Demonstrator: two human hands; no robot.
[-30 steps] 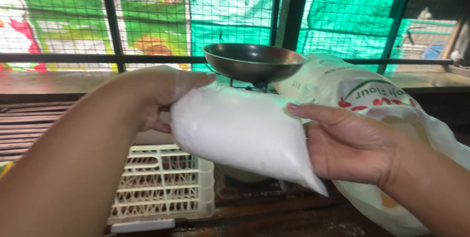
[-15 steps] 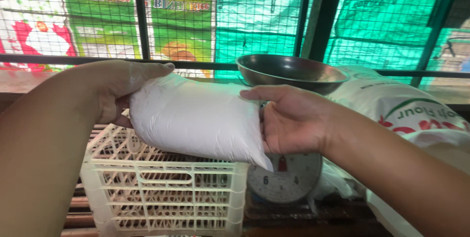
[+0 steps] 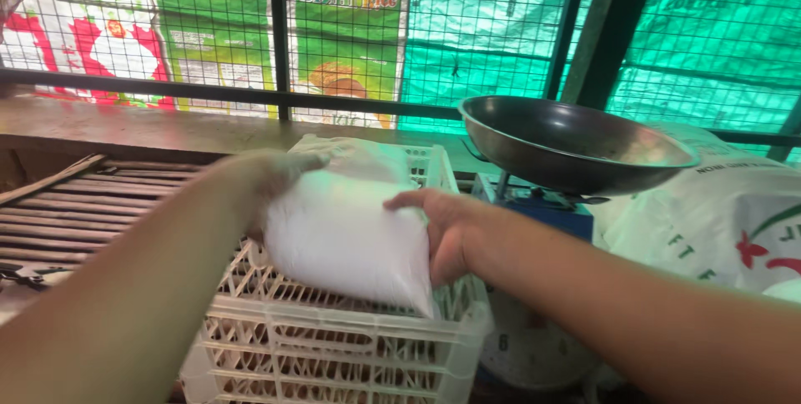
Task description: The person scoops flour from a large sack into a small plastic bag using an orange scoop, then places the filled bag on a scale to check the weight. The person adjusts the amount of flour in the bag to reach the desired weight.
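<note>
Both hands, left hand (image 3: 267, 172) and right hand (image 3: 442, 229), grasp a filled white bag (image 3: 342, 233) over the crate (image 3: 350, 345), not yet released.

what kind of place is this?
Likely a small shop or market stall selling dry goods by weight. A dial weighing scale with a metal pan, a large printed flour sack, a wire-mesh front, and both hands holding a bag of white powder over a plastic crate.

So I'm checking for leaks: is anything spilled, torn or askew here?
Nothing stands out. The white bag looks intact between the left hand and right hand over the cream crate; no powder shows spilled. The scale pan sits level.
</note>
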